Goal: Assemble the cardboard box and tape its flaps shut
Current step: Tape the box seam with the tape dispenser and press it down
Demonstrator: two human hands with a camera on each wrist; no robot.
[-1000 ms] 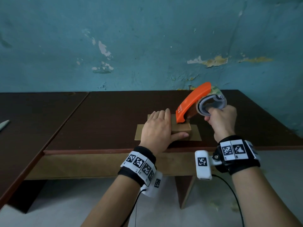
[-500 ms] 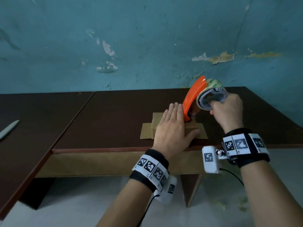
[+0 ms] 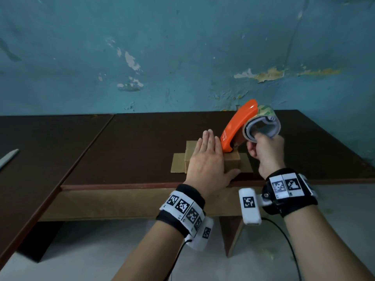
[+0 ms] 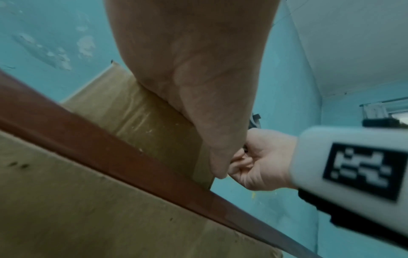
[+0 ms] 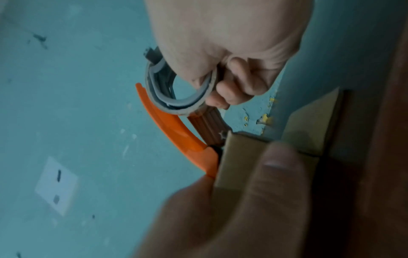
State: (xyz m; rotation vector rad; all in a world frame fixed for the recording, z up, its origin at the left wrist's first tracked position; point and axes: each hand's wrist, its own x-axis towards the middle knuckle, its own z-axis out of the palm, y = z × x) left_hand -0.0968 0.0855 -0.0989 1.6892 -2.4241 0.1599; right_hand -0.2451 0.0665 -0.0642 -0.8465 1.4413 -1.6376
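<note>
A small brown cardboard box (image 3: 232, 162) sits near the front edge of the dark table (image 3: 142, 142), its side flaps lying flat on the tabletop. My left hand (image 3: 207, 159) presses flat on the box top, fingers straight, thumb against the front face. My right hand (image 3: 265, 151) grips an orange tape dispenser (image 3: 236, 126) with its tape roll (image 3: 261, 123); the dispenser's nose rests on the box top just right of my left fingers. In the right wrist view the fingers curl through the roll (image 5: 176, 90) and the dispenser (image 5: 176, 132) meets the box (image 5: 238, 157).
A second dark table (image 3: 30, 159) adjoins on the left, with a pale flat object (image 3: 8, 158) at its left edge. A peeling blue wall (image 3: 182, 57) stands behind. The table's front edge (image 3: 121, 186) lies just under my left wrist.
The dispenser has swung more upright and moved further back along the box top. My left hand has slid forward over the box and lies flatter.
</note>
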